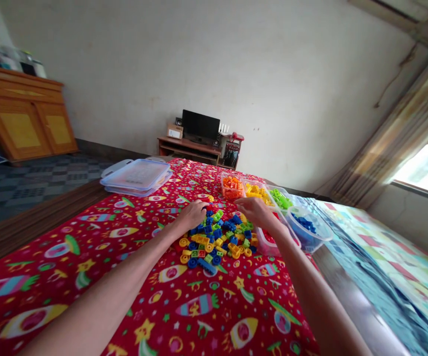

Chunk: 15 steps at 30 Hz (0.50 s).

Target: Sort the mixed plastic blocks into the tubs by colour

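A loose pile of building blocks (219, 235), mostly blue, yellow and lime green, lies on a red patterned blanket (214, 326). My left hand (192, 216) is at the pile's far left edge, its fingers curled in; whatever they grip is hidden. Over the far right side of the pile, my right hand (257, 211) reaches leftward with its fingers apart, and I see nothing held in it. Beyond that hand are clear containers of orange blocks (232, 187), yellow blocks (256, 192) and green blocks (280, 199). Red blocks (269, 236) fill a box partly hidden by my right forearm.
A round clear tub (316, 242) holding blue blocks (303, 223) stands at the right. Stacked clear lids (138, 177) lie at the far left of the blanket. Past the bed are a low desk with a monitor (201, 127) and a wooden cabinet (24, 118).
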Each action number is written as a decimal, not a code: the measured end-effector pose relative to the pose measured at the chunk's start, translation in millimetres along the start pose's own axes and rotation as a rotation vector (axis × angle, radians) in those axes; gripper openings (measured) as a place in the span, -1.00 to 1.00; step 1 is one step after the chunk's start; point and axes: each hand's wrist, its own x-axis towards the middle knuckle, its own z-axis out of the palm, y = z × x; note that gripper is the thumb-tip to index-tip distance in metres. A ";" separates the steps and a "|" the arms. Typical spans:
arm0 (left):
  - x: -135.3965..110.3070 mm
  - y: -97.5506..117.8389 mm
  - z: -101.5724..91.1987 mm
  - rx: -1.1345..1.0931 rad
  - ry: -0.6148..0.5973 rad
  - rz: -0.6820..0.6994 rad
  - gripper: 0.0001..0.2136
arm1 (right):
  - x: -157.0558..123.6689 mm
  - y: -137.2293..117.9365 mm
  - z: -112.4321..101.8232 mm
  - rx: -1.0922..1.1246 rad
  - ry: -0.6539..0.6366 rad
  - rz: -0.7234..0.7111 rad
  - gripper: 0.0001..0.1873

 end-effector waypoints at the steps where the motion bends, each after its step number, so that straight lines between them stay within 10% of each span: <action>1: 0.4 -1.6 1.3 0.000 -0.001 0.008 -0.62 | -1.4 -1.8 6.8 -0.005 -0.007 -0.015 -0.73; 15: 1.2 5.6 -2.3 -0.110 -0.017 -0.028 -0.59 | -13.8 -12.7 68.1 -0.223 -0.113 -0.076 -0.72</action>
